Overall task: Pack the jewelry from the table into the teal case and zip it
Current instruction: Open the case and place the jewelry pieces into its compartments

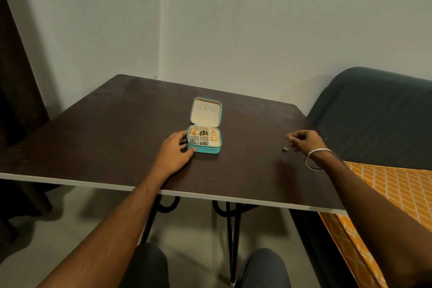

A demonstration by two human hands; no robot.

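Note:
The teal case (205, 150) lies open in the middle of the dark table (117, 128), its cream lid (206, 112) tipped back. Its compartments hold gold pieces (214, 136), a green piece (203, 133) and silver pieces (194, 141). My left hand (175, 149) rests against the case's left side, fingers on its edge and front corner. My right hand (304, 139) hovers at the table's right, fingers pinched on a small silver jewelry piece (286, 147) that dangles just above the tabletop.
A dark sofa (374, 112) and an orange patterned cover (392, 184) stand close to the table's right edge. A dark curtain (16, 77) hangs at the left. The wall runs behind the table. My knees show below the front edge.

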